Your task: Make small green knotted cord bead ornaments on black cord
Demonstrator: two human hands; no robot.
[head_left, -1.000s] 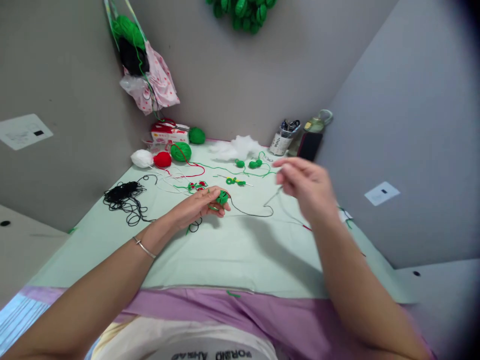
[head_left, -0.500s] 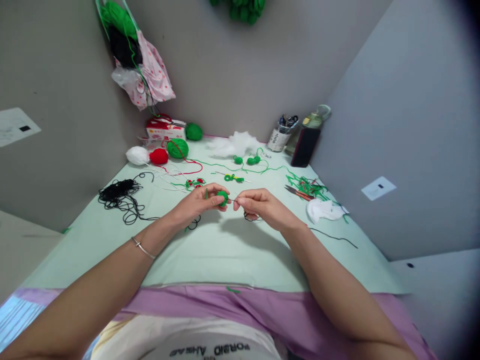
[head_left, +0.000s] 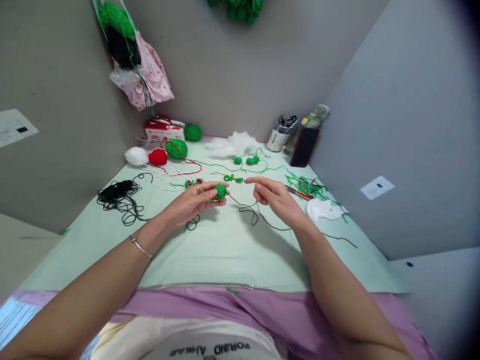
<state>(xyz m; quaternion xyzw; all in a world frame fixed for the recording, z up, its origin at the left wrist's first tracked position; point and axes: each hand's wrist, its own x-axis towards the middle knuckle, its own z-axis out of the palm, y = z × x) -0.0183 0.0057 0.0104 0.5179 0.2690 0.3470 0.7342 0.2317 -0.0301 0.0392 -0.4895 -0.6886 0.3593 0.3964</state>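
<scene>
My left hand (head_left: 197, 200) holds a small green crocheted ball (head_left: 221, 191) between thumb and fingers. A strand of black yarn (head_left: 243, 205) leaves the ball's right side, loops on the table and runs under my right wrist. My right hand (head_left: 273, 196) hovers over the table with its index finger stretched out and the other fingers curled. I see nothing held in it. Its fingertip is beside small green and yellow crocheted pieces (head_left: 233, 178), where a thin metal tool lies partly hidden.
A black yarn tangle (head_left: 120, 195) lies left; white, red and green yarn balls (head_left: 176, 149) stand behind it. White stuffing (head_left: 238, 144) is at the back. On the right are scissors (head_left: 300, 194), green scraps (head_left: 309, 184), a pen cup (head_left: 278, 139) and a phone (head_left: 305, 146).
My right hand has moved away from the ball and stretched out its index finger. The black yarn it held now lies slack in loops. The left hand still holds the ball.
</scene>
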